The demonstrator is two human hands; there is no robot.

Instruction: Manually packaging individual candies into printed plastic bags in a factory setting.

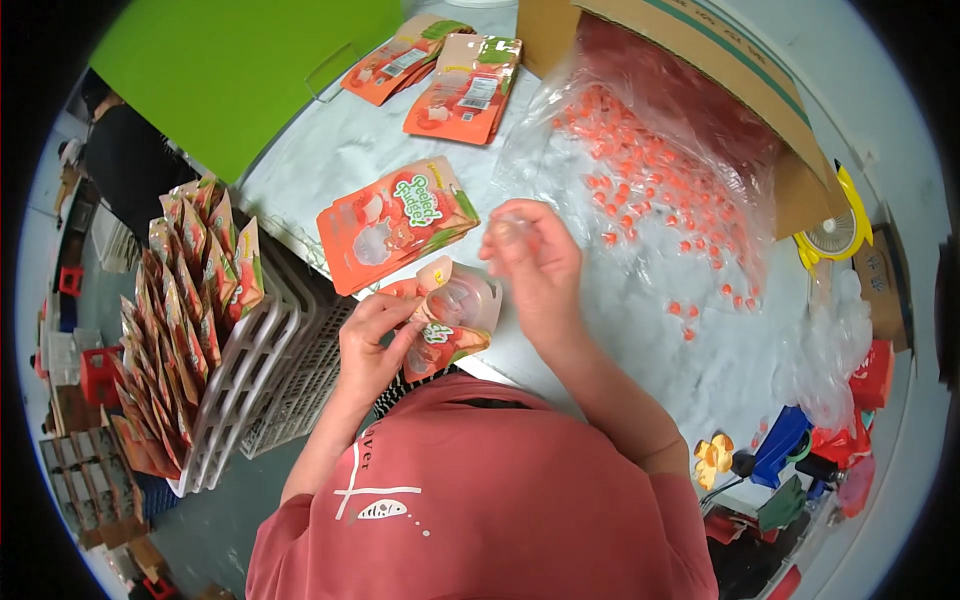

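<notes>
A pale tabletop (745, 400) extends around the right hand (545, 270), with an open cardboard box (812, 172) ahead and to the right of it. A white crate (240, 385) of upright pouches (185, 310) stands left of the left hand (375, 345); a pouch stack (385, 225) lies just beyond that hand. The left hand pinches the edge of an open pouch (480, 312), near the right hand, whose fingertips gather closely; whether they grip anything, I cannot tell. Small red pieces (640, 145) lie right of it.
</notes>
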